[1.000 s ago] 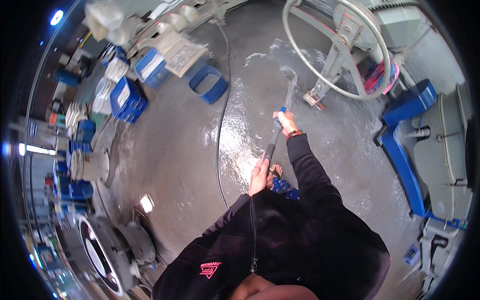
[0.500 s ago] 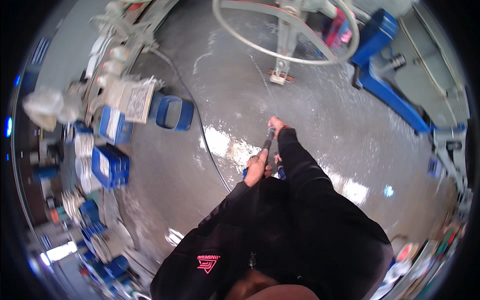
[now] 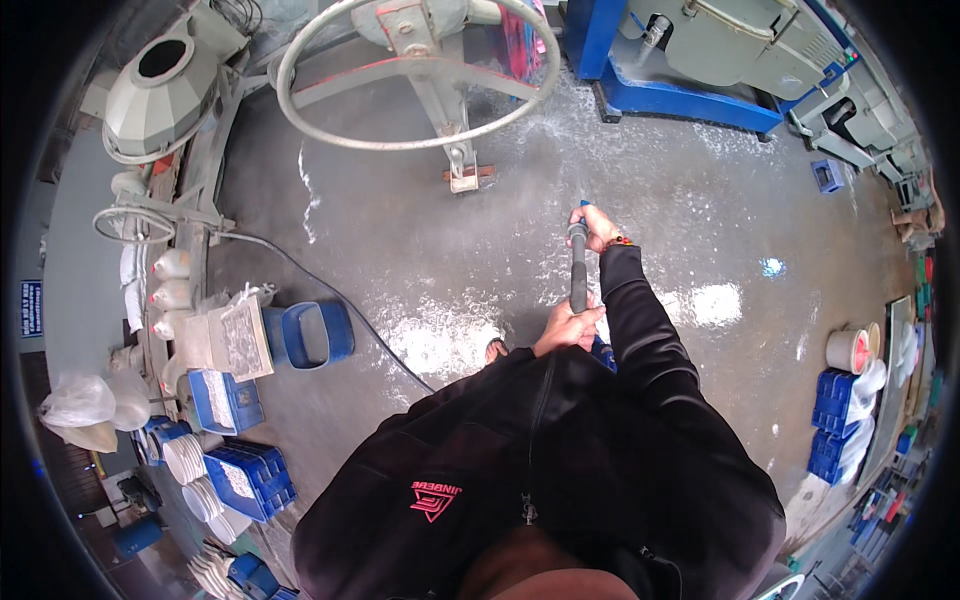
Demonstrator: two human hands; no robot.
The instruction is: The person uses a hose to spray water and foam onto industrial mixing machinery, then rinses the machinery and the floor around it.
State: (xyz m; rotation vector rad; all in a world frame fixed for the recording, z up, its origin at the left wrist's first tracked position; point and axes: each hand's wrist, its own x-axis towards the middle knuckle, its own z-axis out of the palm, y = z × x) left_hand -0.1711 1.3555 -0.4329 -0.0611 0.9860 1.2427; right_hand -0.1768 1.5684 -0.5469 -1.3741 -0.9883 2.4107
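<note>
A dark grey hose [image 3: 579,285] stretches forward from my body over a wet grey floor [image 3: 480,250], with a pale fitting near its front end. My right hand [image 3: 598,228] is closed around that front end, where a small blue tip [image 3: 584,205] shows. Closer to my body, my left hand [image 3: 568,325] grips the hose, its thumb lying along it. Faint spray and a splash mark show on the floor ahead, near the blue machine frame [image 3: 680,103]. The rest of the hose behind my left hand is hidden by my jacket.
A large handwheel [image 3: 555,75] on a stand is ahead. A thin dark hose [image 3: 330,285] crosses the floor on the left. Blue tubs [image 3: 318,335] and blue crates [image 3: 250,480] line the left side. More crates [image 3: 832,400] and a bucket [image 3: 847,351] stand at right.
The view has swung to the right, so the handwheel sits further left. Both hands have moved rightward in the picture with the hose, which now points more straight ahead.
</note>
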